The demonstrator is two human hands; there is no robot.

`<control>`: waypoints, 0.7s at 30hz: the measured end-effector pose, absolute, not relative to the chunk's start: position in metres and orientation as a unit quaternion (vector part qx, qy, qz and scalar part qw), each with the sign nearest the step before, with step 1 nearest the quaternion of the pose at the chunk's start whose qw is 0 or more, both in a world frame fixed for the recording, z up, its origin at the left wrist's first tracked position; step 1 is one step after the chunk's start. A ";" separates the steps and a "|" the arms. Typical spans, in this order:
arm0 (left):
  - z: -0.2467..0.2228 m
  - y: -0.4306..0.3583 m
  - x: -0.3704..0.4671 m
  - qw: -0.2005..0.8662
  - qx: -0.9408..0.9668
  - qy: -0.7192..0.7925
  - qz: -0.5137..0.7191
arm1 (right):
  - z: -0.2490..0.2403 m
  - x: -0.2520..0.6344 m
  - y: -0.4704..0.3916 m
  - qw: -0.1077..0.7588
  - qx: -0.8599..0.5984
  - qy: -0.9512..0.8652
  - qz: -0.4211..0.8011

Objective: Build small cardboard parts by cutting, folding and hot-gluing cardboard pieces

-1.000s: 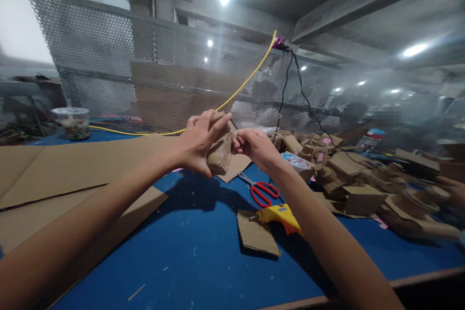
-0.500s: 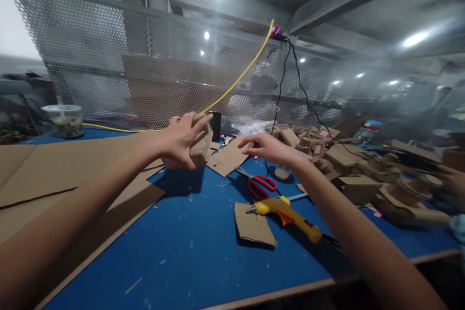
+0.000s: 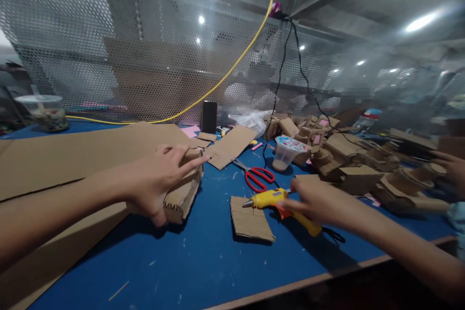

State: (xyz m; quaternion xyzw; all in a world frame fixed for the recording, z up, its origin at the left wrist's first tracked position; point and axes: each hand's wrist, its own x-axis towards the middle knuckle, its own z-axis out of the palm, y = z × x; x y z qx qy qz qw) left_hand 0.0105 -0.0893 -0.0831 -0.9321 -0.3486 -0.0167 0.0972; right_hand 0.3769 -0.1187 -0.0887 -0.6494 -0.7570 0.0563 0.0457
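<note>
My left hand (image 3: 156, 181) is wrapped over a small cardboard box (image 3: 183, 196), low over the blue table beside a large cardboard sheet (image 3: 90, 150). My right hand (image 3: 308, 201) is at the yellow glue gun (image 3: 267, 198), with fingers around its orange trigger and body. The glue gun's nozzle points left over a square cardboard piece (image 3: 250, 225). Red-handled scissors (image 3: 259, 179) lie just behind the glue gun. A flat cardboard strip (image 3: 232, 145) is beyond the scissors.
Cardboard pieces (image 3: 348, 155) are piled at the right, near another person's hand (image 3: 452, 169). A plastic cup (image 3: 286, 152) stands behind the scissors. A lidded tub (image 3: 49, 114) is at the far left, and a black block (image 3: 209, 116) stands at the back.
My left hand has brought the box down and nearer. My right hand has moved from above the cardboard strip to the glue gun. The view has shifted slightly.
</note>
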 end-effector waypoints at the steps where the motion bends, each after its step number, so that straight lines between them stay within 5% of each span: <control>1: -0.084 -0.093 0.014 0.090 -0.934 -0.347 -0.007 | -0.098 0.377 -0.126 0.034 -0.653 -0.751 0.090; 8: -0.081 -0.098 0.051 0.028 -0.924 -0.372 0.084 | -0.118 0.371 -0.134 0.117 -0.716 -0.663 0.186; 12: -0.081 -0.099 0.057 0.021 -0.943 -0.331 0.031 | -0.110 0.369 -0.143 0.197 -0.710 -0.612 0.288; 17: -0.081 -0.117 0.079 0.262 -0.924 -0.165 -0.226 | -0.097 0.353 -0.161 0.287 -0.689 -0.521 0.414; 21: -0.079 -0.124 0.108 0.377 -0.871 -0.096 -0.301 | -0.092 0.341 -0.167 0.293 -0.684 -0.518 0.421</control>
